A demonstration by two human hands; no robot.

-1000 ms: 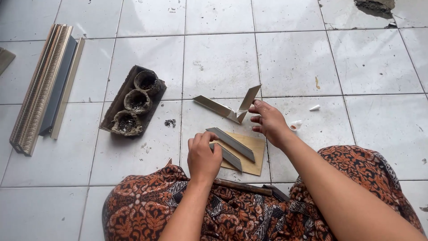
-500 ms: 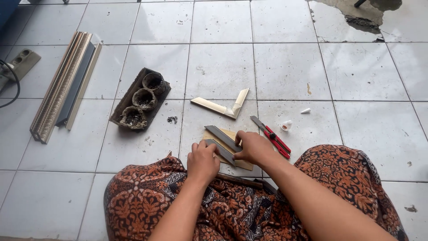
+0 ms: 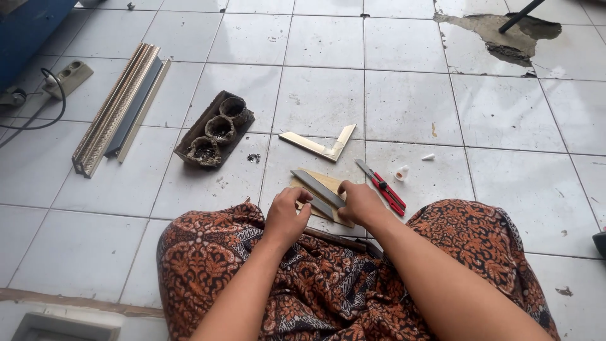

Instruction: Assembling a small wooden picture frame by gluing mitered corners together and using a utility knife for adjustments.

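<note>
White floor tiles [image 3: 315, 95] carry, left to right, frame mouldings [image 3: 117, 107], a dark tray [image 3: 214, 129], then the left hand [image 3: 285, 218] and right hand [image 3: 358, 202] pinching grey mitred strips [image 3: 319, 187] on a board [image 3: 331, 183]; alignment appears underway, demanding steady pressure.

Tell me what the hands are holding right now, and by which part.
Both hands, left hand and right hand, grip the near ends of grey moulding strips lying on a wooden board. The exact finger hold is hidden.
</note>
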